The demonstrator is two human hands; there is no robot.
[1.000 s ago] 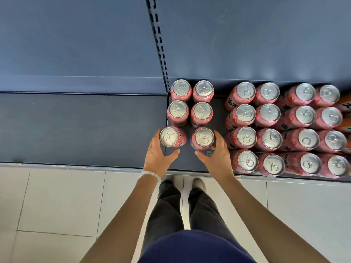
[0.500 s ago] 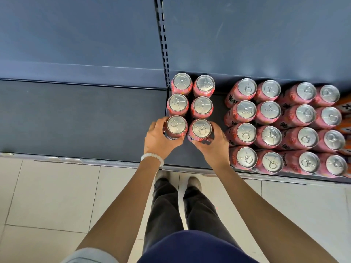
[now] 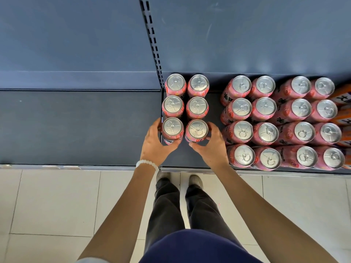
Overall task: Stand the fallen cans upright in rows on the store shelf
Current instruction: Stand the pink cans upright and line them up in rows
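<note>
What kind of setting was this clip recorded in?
Most likely a shop aisle: a low dark retail shelf with a slotted upright, identical pink cans faced up in rows, and pale tiled floor below.

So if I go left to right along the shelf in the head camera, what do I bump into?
Bare shelf → left hand → two columns of pink cans → right hand → big block of pink cans → orange packs.

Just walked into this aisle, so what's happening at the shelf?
A person is lining up pink drink cans with silver tops on a dark blue store shelf. The left hand grips the front-left can and the right hand grips the front-right can, third row of a two-wide block. A larger upright block stands to the right.
</note>
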